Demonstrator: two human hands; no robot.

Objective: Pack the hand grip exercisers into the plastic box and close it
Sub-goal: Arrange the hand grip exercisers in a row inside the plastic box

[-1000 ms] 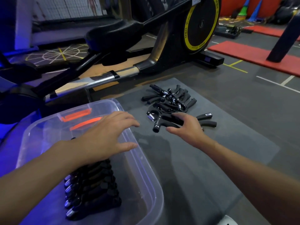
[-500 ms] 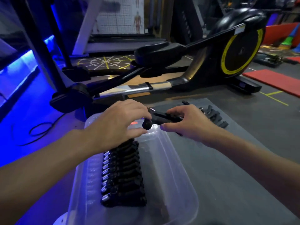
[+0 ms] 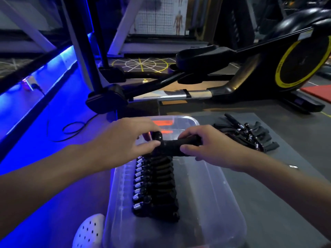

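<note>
**Evidently lining up the next exerciser over the box**

Evidently the person is squaring one hand grip exerciser (image 3: 176,144) before adding it to the row. The left hand (image 3: 123,140) pinches its rounded coil end between thumb and fingers, while the right hand (image 3: 208,146) is wrapped round the foam handles; both are clamped on the same piece, which hangs level above the far half of the plastic box (image 3: 231,199). Holding it at both ends probably lets the person turn it to match the pieces already packed.

Directly below, a row of exercisers (image 3: 155,187) lies along the box's left side, coils all facing the left wall, handles pointing inward, each pressed against the next. That tight stacking leaves the right half of the box bare for a second row, it seems.

Beyond the box's far right corner, a loose pile of exercisers (image 3: 250,134) waits on the grey mat (image 3: 279,203), within the right hand's reach. No lid can be clearly made out.
</note>
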